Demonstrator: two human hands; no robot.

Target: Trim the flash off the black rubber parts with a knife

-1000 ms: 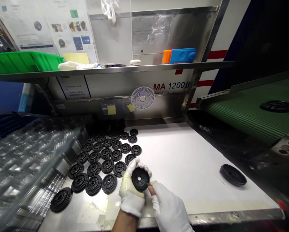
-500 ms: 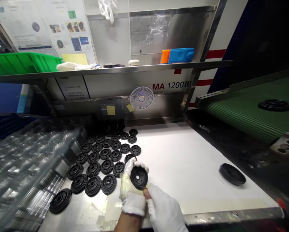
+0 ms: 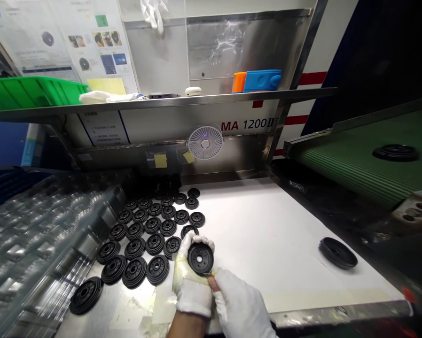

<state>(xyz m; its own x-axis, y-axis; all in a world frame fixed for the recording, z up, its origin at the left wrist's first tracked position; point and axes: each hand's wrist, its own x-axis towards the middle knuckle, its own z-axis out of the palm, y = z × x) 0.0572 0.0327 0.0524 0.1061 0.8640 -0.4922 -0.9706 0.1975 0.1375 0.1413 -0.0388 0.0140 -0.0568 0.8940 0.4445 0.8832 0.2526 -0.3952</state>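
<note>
Left hand: we see the left hand (image 3: 188, 286), in a white glove with yellowish film over it, curled around the held disc with its fingers bunched at the far rim.
Held disc: we find this black round part (image 3: 200, 258) in the left hand above the near edge of the worktop (image 3: 260, 234), its hollow face and centre hole towards us.
Right hand: we see the right hand (image 3: 239, 300), also gloved, with its thumb tip bare; it is nearly closed, pinching a thin piece (image 3: 207, 274) against the disc's lower rim. We cannot tell what that piece is.
Disc rows: we see many black discs (image 3: 157, 270) lying left of the hands, beside clear plastic trays (image 3: 38, 239).
Worktop right: 1 lone disc (image 3: 338, 253) lies tilted there.
Green belt: 1 more disc (image 3: 396, 152) rests on the ribbed belt (image 3: 352, 173).
Shelf: above the fan (image 3: 205, 143), we see the shelf (image 3: 211, 99) bearing a green bin (image 3: 35, 91).
</note>
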